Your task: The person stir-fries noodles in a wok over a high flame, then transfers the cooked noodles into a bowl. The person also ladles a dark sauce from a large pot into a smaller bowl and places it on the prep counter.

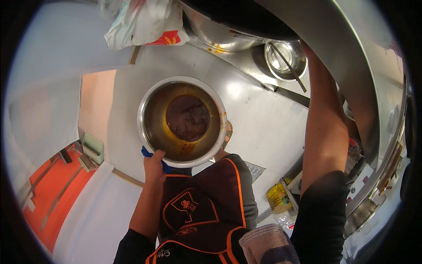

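My left hand (155,165) grips the near-left rim of a stainless steel basin (151,138), with a blue cloth (166,167) bunched under the fingers. Dark reddish-brown liquid (188,118) lies in the bottom of the basin, ringed by orange, oily residue on the wall. The basin hangs above the floor in front of my apron (197,198). My right arm reaches forward along the right side. Its hand is out of sight behind a large dark round object (244,16) at the top.
A smaller steel bowl (280,62) with a metal rod (290,69) across it stands ahead right, beside a large stained metal vessel (221,36). Plastic bags (148,26) are ahead left. An oil bottle (278,201) stands low right. A curved metal edge (359,59) borders the right.
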